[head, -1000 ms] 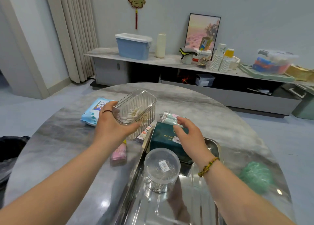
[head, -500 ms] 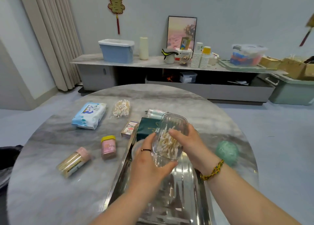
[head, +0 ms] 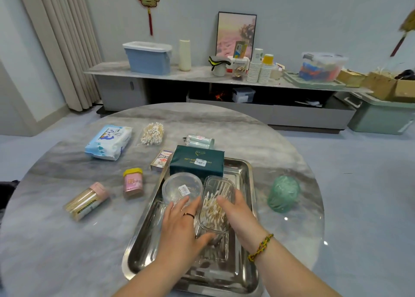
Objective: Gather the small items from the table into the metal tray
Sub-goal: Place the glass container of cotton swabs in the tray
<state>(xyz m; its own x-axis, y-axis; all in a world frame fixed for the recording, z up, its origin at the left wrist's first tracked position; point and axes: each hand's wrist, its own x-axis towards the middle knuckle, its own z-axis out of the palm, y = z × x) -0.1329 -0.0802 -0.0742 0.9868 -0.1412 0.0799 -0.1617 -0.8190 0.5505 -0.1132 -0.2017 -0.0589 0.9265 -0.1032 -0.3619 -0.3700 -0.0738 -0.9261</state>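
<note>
- Both hands were on the clear cotton-swab box (head: pixel 216 203), which sat low inside the metal tray (head: pixel 244 276), just beside the round clear container (head: pixel 182 188) and in front of the dark green tissue pack (head: pixel 197 161).
- The left hand (head: pixel 179 231) cupped the box's near left side with its fingers spread, thumb under the near end. The right hand (head: pixel 239 216) pressed against the right wall. Each grip was narrow and closed on the box.
- Whether the box base was fully touching the tray floor could not be told; the hands covered its lower edge.
- To do this step well, I judged the box should be set flat before either hand lets go, since it looked tilted toward the far end and the swabs inside could shift.
- Sliding it snug against the round container and the tissue pack would likely save room in the near half of the tray for what remained.
- The thin clear walls probably flex, so a light squeeze would do; a hard one could pop a lid.
- Items on the worktop (head: pixel 56 236) outside the tray: the wet-wipe pack (head: pixel 109 142), the loose swab bundle (head: pixel 152 134), the small card box (head: pixel 162 159), the pink jar (head: pixel 133 183), the toothpick tube (head: pixel 86 201), the pale green tube (head: pixel 198 140) and the green mesh ball (head: pixel 283 193).
- The card box touched the tray's left rim, so it looked the easiest next pick.
</note>
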